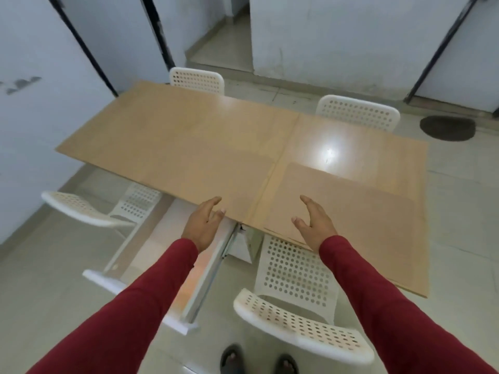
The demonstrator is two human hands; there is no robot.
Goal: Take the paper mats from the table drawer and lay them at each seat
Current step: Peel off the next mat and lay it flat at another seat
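Observation:
A brown paper mat lies flat on the near right part of the wooden table, in front of the near right seat. My right hand hovers open at the mat's near left corner, palm facing left, holding nothing. My left hand is open at the table's near edge, just above the pulled-out white drawer. Both sleeves are dark red. What lies inside the drawer is hard to make out; my left arm covers part of it.
Four white perforated chairs stand around the table: near right, near left, far left, far right. A dark round floor mat lies at the far right. White walls and doors stand behind. My sandalled feet are on the tiled floor.

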